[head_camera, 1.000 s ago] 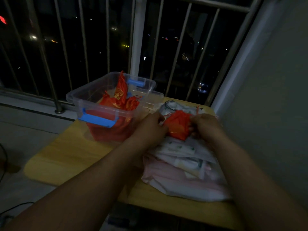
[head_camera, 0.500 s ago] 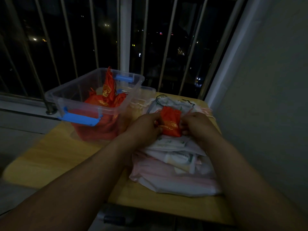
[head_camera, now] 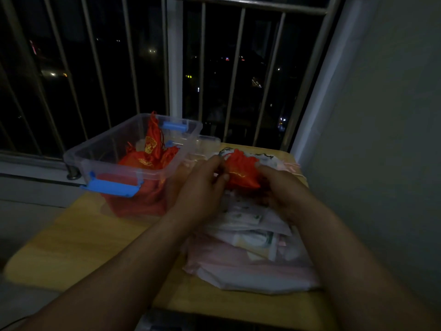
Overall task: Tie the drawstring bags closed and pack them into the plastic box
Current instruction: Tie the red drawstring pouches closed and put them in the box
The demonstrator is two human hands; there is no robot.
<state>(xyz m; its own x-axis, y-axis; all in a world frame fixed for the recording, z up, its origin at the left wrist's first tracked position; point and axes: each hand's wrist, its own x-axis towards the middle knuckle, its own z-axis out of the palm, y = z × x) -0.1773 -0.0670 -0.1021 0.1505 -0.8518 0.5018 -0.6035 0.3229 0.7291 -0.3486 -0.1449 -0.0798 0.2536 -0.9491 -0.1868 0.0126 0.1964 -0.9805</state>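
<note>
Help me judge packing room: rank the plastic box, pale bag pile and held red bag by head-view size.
1-2, unranked: pale bag pile and plastic box look alike, and the pile is nearer.
3: held red bag.

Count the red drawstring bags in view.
4 at least: a held bag between the left hand and right hand; three in the plastic box: an upright bag, a bag left of it, a bag right of it. More may lie hidden beneath.
</note>
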